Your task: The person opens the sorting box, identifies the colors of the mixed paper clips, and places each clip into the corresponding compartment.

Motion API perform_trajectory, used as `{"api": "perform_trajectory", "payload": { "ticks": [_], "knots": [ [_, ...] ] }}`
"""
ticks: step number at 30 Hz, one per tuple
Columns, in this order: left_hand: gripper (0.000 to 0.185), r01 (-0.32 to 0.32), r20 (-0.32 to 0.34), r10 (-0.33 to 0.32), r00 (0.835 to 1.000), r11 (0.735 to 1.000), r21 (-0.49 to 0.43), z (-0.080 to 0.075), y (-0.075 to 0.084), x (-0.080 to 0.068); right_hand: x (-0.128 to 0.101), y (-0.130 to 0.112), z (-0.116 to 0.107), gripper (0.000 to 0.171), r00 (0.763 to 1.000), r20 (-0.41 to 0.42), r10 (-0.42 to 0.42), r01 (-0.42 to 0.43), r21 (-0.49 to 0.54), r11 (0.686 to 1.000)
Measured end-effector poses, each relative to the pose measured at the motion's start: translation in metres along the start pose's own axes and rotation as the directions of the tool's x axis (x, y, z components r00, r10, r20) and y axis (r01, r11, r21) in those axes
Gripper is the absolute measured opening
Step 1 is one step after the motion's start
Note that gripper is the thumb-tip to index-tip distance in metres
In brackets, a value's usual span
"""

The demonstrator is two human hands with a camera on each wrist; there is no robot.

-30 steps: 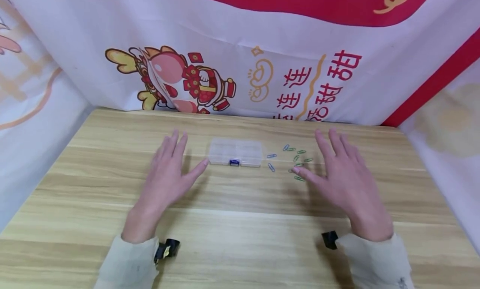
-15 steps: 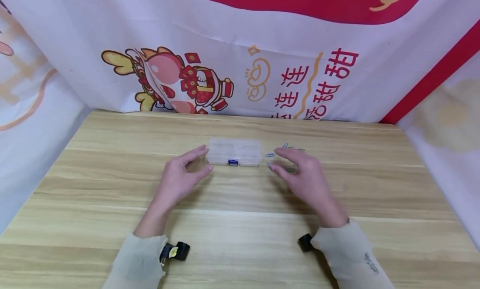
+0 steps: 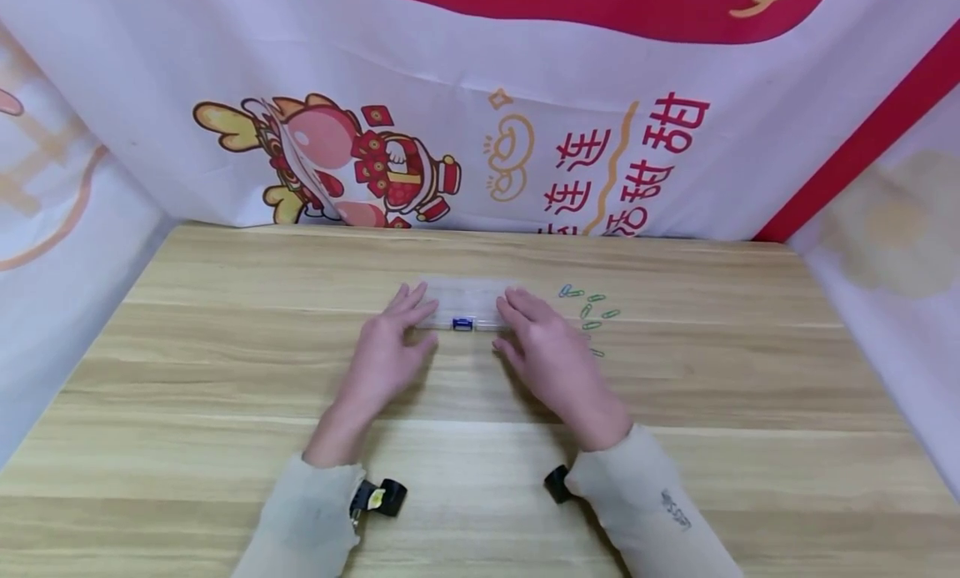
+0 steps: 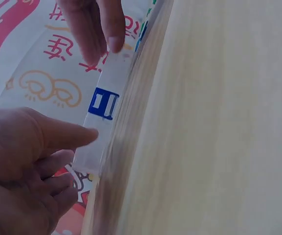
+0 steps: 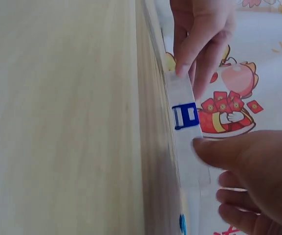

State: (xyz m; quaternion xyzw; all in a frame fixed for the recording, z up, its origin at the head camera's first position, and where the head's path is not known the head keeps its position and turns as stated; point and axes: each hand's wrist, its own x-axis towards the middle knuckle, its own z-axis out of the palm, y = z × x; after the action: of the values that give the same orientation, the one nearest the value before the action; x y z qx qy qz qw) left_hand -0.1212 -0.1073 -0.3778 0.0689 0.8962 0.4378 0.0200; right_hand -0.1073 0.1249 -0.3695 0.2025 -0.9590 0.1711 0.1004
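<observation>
A clear plastic compartment box [image 3: 467, 299] lies on the table with its lid down and its blue latch [image 3: 462, 324] facing me. My left hand [image 3: 386, 344] is at the box's left end, fingers over the lid and thumb near the front face. The right hand [image 3: 551, 357] mirrors it at the right end, fingertips on the lid's corner, thumb in front. In the left wrist view, both hands straddle the box [image 4: 89, 152]. Green paper clips [image 3: 592, 325] and a blue paper clip [image 3: 566, 291] lie right of the box; the right hand hides some others.
The wood-grain table [image 3: 465, 495] ends at the back against a white printed cloth [image 3: 435, 27]. More cloth hangs along the left and right sides. Black wrist cameras [image 3: 390, 496] sit at both cuffs.
Both hands have come inward from well apart to the two ends of the box, the right passing over the paper clips. Their spread fingers have drawn closer together. The box has stayed put.
</observation>
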Motion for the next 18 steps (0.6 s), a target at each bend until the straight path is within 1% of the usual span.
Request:
{"api": "perform_trajectory", "payload": {
  "ticks": [2, 4, 6, 11, 15, 18],
  "knots": [
    [0.053, 0.001, 0.008, -0.002, 1.000, 1.000, 0.026, 0.002, 0.002, 0.001, 0.002, -0.003, 0.002, 0.051, 1.000, 0.026, 0.001, -0.001, -0.031, 1.000],
    [0.053, 0.004, 0.003, -0.005, 1.000, 0.999, 0.049, 0.004, 0.005, 0.001, 0.004, -0.006, 0.004, 0.048, 0.999, 0.044, 0.012, -0.010, -0.055, 0.998],
    [0.052, 0.008, -0.013, -0.007, 1.000, 0.997, 0.071, 0.005, 0.007, 0.001, 0.006, -0.008, 0.006, 0.043, 0.999, 0.036, 0.013, -0.010, -0.074, 0.997],
    [0.049, 0.022, -0.064, -0.016, 0.998, 0.995, 0.094, 0.008, 0.014, 0.001, 0.010, -0.011, 0.011, 0.032, 0.999, -0.030, 0.022, -0.024, -0.071, 0.997],
    [0.048, 0.040, -0.091, -0.033, 0.995, 0.996, 0.076, 0.010, 0.015, 0.002, 0.013, -0.013, 0.016, 0.023, 0.995, -0.094, 0.039, -0.043, -0.043, 0.998],
    [0.048, 0.054, -0.097, -0.049, 0.994, 0.997, 0.051, 0.011, 0.015, 0.002, 0.014, -0.013, 0.018, 0.021, 0.989, -0.139, 0.042, -0.047, -0.036, 0.998]
  ]
}}
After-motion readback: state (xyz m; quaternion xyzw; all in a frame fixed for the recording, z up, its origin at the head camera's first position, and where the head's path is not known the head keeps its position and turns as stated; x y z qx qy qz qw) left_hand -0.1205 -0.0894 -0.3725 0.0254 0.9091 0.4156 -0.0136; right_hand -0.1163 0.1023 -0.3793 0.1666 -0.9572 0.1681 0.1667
